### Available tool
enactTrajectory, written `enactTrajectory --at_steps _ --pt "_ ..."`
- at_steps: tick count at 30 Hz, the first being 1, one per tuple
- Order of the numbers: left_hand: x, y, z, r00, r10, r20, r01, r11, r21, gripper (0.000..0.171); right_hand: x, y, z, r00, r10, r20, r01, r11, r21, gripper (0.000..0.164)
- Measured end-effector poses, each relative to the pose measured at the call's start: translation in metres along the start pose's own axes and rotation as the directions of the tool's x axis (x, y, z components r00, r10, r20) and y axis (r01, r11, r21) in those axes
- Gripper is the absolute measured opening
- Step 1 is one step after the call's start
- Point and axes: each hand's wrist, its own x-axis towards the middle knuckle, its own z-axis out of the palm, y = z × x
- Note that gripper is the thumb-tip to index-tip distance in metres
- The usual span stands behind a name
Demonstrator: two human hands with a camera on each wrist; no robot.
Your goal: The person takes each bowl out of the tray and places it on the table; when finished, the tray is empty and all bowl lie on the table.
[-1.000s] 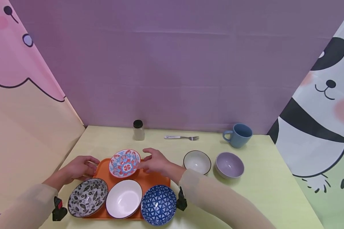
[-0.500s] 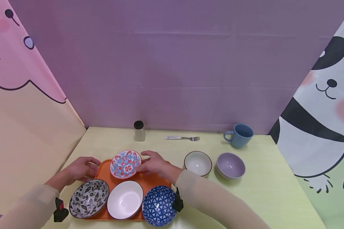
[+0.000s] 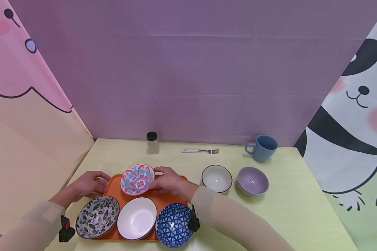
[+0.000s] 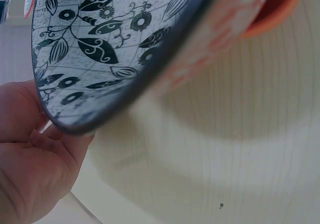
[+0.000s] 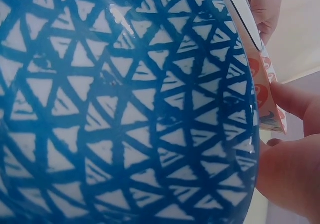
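In the head view, my right hand (image 3: 168, 181) pinches the right rim of a red-and-blue patterned bowl (image 3: 137, 179), which sits at the back left of an orange tray (image 3: 169, 197). The right wrist view shows its thumb against that bowl's outer side (image 5: 259, 78). My left hand (image 3: 89, 184) stays by the tray's back left corner, fingers loosely bent at the edge. Just in front of it is a black-and-white leaf bowl (image 3: 97, 217), which covers its fingertips in the left wrist view. A white bowl (image 3: 136, 219) and a blue triangle-patterned bowl (image 3: 174, 225) stand along the tray's front.
Right of the tray stand a white bowl with a dark rim (image 3: 216, 179) and a purple bowl (image 3: 252, 181). Along the back are a black-capped jar (image 3: 152, 143), a fork (image 3: 199, 151) and a blue mug (image 3: 261, 149). A purple wall (image 3: 188, 87) rises behind.
My right hand has shifted slightly left, and its raised index finger has come down to the patterned bowl's rim. The left hand and the bowls have barely moved.
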Motion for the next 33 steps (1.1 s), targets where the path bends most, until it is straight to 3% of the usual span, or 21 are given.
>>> enactTrajectory --at_steps 7,15,27,33 --pt "-0.0018 0.0037 -0.0003 1.000 -0.011 -0.002 0.011 1.000 0.000 0.049 -0.0043 -0.0051 0.0009 0.999 0.006 0.042 -0.006 1.000 0.001 0.061" --pt "-0.0006 0.0012 -0.0010 1.000 -0.019 -0.004 0.019 1.000 -0.009 0.050 0.0005 -0.0040 0.0049 1.000 0.027 -0.016 -0.026 0.999 0.043 0.045" --pt "-0.0039 -0.0003 0.0028 1.000 0.012 -0.011 -0.012 1.000 -0.007 0.047 -0.0033 -0.0033 0.0084 0.996 0.040 -0.081 -0.027 0.988 0.154 0.040" --pt "-0.0053 0.0011 0.0027 1.000 0.013 -0.023 -0.013 1.000 -0.003 0.046 -0.0044 -0.0029 0.0032 0.995 0.032 -0.095 -0.016 0.987 0.161 0.043"
